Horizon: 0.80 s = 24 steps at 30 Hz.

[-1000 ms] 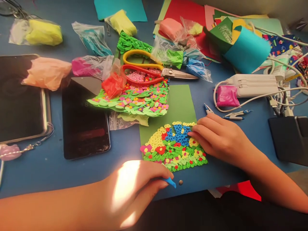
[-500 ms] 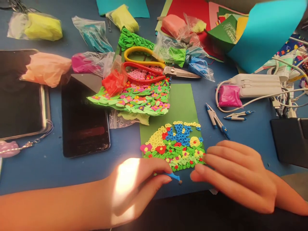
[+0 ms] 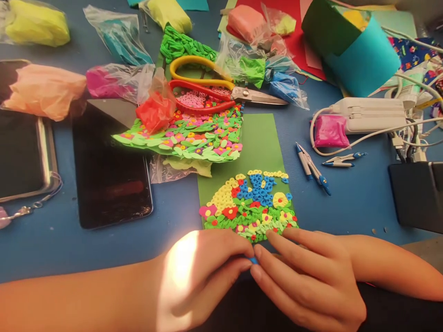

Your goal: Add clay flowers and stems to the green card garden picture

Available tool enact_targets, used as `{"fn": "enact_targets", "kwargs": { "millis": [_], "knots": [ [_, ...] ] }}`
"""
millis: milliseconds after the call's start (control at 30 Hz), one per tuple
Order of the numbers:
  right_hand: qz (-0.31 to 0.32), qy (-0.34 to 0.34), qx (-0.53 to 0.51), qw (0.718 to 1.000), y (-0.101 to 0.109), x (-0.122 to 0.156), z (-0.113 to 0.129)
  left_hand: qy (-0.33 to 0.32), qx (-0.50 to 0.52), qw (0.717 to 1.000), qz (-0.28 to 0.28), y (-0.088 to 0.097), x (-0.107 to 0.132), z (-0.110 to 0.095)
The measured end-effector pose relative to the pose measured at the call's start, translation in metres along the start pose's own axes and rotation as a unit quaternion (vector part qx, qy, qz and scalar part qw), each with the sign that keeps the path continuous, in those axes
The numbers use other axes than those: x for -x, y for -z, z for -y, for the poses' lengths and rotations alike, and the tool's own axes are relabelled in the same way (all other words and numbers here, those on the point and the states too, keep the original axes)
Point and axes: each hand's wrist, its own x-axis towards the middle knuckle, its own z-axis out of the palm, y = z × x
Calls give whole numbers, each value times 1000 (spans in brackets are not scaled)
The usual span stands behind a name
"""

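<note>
In the head view my left hand (image 3: 204, 272) is closed, its thumb and forefinger pinching a thin blue piece (image 3: 254, 261). My right hand (image 3: 311, 272) meets it from the other side, thumb and fingertip closed around the piece's end. Only a short bit of blue shows between the fingertips, so its full shape is hidden. Just beyond my hands lies a green card (image 3: 256, 147), its lower half covered by a clay picture (image 3: 252, 198) of yellow and blue rings, red flowers and green leaves. My fingers overlap the card's near edge.
Scissors (image 3: 238, 94) with yellow and red handles rest on a second clay picture (image 3: 194, 138). Bagged clay, such as an orange pack (image 3: 46, 90), lies around them. A phone (image 3: 110, 184) is at left. At right are compasses (image 3: 313, 168), a white adapter (image 3: 374, 115) and a black box (image 3: 418, 196).
My right hand has moved left and down to meet my left hand at the blue piece, covering its brownish tip. The curled blue sheet at the back looks lower, and the view has shifted slightly.
</note>
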Motion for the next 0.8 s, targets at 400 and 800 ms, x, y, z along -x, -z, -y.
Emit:
{"fn": "enact_targets", "kwargs": {
  "millis": [400,800],
  "knots": [
    [52,-69,21,996,9,-6,-52,-7,-33,998,-58,-2,11,0],
    [59,-163,-106,979,8,-5,-69,6,-48,996,-76,1,5,4]
  ]
}}
